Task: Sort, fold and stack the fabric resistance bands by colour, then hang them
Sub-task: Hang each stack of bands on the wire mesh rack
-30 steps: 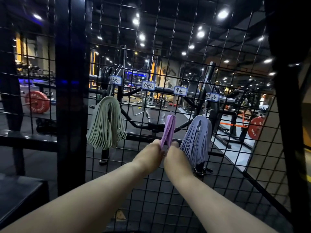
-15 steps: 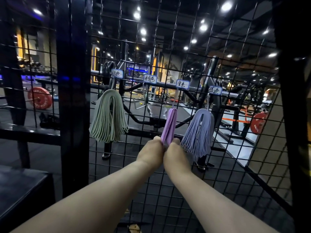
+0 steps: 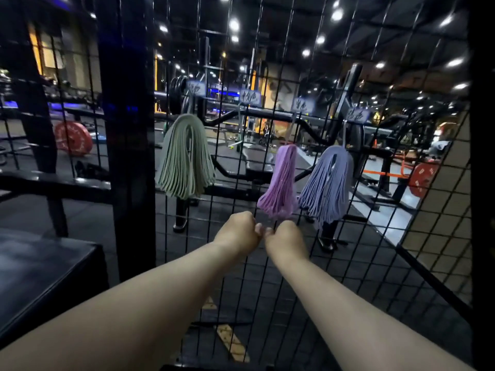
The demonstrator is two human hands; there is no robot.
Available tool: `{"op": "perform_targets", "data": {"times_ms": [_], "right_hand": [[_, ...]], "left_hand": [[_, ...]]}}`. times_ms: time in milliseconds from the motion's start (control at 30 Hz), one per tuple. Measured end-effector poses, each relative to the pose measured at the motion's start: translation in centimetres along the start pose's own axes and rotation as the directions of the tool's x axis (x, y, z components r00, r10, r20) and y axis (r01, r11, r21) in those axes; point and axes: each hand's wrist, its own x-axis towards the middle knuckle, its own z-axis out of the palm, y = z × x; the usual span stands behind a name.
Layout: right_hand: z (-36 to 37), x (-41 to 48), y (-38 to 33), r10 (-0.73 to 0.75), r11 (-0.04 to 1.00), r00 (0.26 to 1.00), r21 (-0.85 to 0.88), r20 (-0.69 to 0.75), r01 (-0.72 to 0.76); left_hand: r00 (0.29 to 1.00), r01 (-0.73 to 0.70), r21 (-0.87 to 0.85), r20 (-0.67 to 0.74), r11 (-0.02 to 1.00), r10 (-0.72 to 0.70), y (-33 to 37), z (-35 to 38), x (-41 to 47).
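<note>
Hands first: the left hand and right hand sit knuckle to knuckle, backs to the camera. The fingers are curled inward, and those of the two hands touch each other. Whether they pinch a strand cannot be told.

Just above the fingertips, the purple bundle of folded bands hangs from its hook, its lower ends fanned out and almost on the right knuckles. Above and left of the fingers hangs the green bundle; above and right, beside the purple one, hangs the blue bundle. All three hang on the wire grid panel.

Higher still, four labels run across the panel; the writing is too blurred to read. Nothing hangs below the second label.

Assessment: three colours are sorted, folded and hung. A fourth place appears unfilled, so one colour likely remains.
</note>
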Motion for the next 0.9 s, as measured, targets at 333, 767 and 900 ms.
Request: {"op": "perform_targets", "data": {"times_ms": [333,767,900], "right_hand": [[9.5,-4.0,7.1,0.149,0.987,0.923,-0.107,0.356,-0.118],[29.6,-15.9,19.0,0.206,0.967,0.548,-0.256,0.811,0.015],[34.5,-18.2,21.9,0.237,0.968,0.498,-0.248,0.834,-0.046]], "left_hand": [[0.979,0.067,0.096,0.188,0.993,-0.084,-9.0,4.6,-7.5],[0.685,0.300,0.405,0.538,0.863,-0.491,-30.6,17.7,-20.4],[0.623,0.272,0.516,0.549,0.812,-0.557,-35.4,21.3,-22.6]]}}
